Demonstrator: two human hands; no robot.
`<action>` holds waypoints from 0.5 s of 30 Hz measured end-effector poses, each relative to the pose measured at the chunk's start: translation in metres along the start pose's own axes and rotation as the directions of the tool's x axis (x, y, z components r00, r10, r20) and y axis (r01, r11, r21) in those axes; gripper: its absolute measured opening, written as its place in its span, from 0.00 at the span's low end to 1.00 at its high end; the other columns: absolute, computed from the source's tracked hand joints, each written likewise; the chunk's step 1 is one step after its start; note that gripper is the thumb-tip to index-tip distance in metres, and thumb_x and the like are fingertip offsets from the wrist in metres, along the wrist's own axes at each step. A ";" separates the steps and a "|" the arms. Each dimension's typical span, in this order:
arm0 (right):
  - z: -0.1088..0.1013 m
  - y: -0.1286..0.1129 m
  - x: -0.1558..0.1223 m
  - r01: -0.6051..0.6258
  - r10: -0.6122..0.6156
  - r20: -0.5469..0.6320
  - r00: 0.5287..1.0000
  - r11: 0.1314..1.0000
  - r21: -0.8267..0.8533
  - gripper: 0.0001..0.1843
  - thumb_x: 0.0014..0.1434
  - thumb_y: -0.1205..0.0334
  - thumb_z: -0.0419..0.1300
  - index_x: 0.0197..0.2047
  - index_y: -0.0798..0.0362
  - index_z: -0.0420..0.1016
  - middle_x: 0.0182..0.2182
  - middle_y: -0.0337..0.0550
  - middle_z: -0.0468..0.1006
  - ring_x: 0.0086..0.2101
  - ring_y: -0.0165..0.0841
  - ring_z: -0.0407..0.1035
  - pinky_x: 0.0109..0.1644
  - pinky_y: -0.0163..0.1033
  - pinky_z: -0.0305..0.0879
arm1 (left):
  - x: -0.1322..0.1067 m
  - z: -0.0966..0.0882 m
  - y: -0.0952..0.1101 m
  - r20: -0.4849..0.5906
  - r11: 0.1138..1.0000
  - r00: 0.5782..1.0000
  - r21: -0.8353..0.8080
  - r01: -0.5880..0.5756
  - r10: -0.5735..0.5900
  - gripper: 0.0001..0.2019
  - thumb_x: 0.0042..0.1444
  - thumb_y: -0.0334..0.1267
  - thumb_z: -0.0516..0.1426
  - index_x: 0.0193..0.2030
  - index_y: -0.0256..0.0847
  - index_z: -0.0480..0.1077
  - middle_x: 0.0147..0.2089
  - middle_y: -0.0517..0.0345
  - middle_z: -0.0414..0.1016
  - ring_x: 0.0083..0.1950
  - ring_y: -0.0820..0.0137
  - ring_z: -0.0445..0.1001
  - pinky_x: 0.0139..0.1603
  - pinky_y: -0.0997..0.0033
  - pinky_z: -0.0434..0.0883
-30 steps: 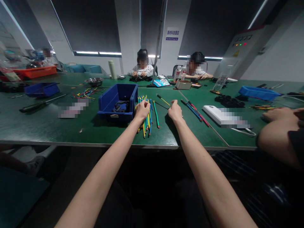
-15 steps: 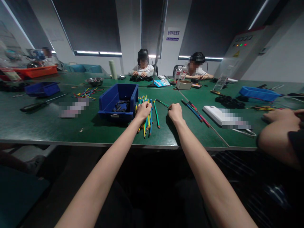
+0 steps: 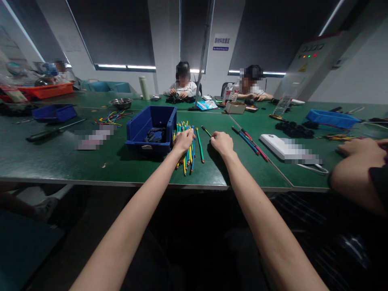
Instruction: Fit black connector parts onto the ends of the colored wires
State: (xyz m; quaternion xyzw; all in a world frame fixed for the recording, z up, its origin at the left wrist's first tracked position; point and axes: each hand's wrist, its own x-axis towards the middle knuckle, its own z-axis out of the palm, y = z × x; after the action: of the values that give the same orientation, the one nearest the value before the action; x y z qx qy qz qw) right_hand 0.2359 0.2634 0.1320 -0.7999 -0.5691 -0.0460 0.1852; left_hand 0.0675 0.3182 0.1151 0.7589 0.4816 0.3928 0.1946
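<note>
The right hand (image 3: pixel 222 143) pinches a black-tipped wire (image 3: pixel 206 131) over the green tabletop (image 3: pixel 142 171); the left hand (image 3: pixel 183 140) curls over bundled wires (image 3: pixel 184 163), its hold impossible to tell. Leftward sits a blue parts bin (image 3: pixel 135 146), its label (image 3: pixel 147 147) illegible; beyond, a wall sign (image 3: pixel 222 41) reads "原材料放置区" above smaller lettering.

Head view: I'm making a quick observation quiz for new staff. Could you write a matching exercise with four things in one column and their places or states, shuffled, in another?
Things
1. Wearer's left hand
2. Wearer's right hand
3. Large blue bin
4. Metal bowl

Places or states
A. Has dark pieces inside
B. Farther back than the tangled thin wires
C. At the near visible end of a green-and-black cable
D. Over a bunch of coloured cables

Pairs: 1-D, 2-C, 3-A, 4-B
</note>
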 end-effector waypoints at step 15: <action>-0.009 0.000 -0.002 -0.191 0.191 -0.079 0.978 0.982 0.010 0.19 0.54 0.60 0.53 0.42 0.59 0.81 0.39 0.60 0.79 0.44 0.48 0.71 0.47 0.47 0.60 | -0.001 -0.001 0.002 0.035 0.999 0.999 0.051 0.014 -0.016 0.24 0.64 0.50 0.43 0.32 0.44 0.76 0.39 0.55 0.80 0.45 0.64 0.74 0.51 0.66 0.65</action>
State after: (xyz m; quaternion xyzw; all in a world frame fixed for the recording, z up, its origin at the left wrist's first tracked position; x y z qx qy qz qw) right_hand 0.2363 0.2588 0.1398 -0.8481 -0.4820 -0.0591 0.2121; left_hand 0.0678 0.3170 0.1163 0.7667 0.4936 0.3654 0.1869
